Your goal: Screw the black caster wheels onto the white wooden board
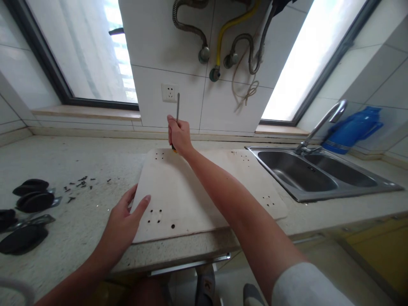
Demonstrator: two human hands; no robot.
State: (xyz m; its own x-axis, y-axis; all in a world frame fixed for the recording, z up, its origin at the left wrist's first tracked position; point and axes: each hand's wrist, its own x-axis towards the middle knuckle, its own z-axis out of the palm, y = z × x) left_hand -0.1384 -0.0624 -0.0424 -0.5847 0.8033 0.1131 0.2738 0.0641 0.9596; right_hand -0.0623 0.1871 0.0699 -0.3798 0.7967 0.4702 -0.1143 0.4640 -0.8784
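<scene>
Apparently the work in hand is at the stage of steadying the white board (pixel 181 191) and handling the screwdriver (pixel 178 106); no screw is visibly being driven. The board lies flat on the worktop (pixel 102 148), left of the sink (pixel 296 170), with clusters of small holes (pixel 160 211) near its corners. The right hand (pixel 179 135) is over the board's far edge, its grip closed round the screwdriver, whose shaft points up in front of the wall socket (pixel 168 90); whether the handle end touches the board is unclear. At the near left, the left hand (pixel 124 221) has its thumb spread over the board's edge and its fingers beside it; I cannot tell whether that grip pinches the underside. Loose screws (pixel 82 184) and black rounded parts (pixel 35 202) with metal fittings, perhaps casters, lie farther left. If driving comes next, it probably calls for turning the tip downward, aligning a part and a screw with the holes, and keeping the board steady.
</scene>
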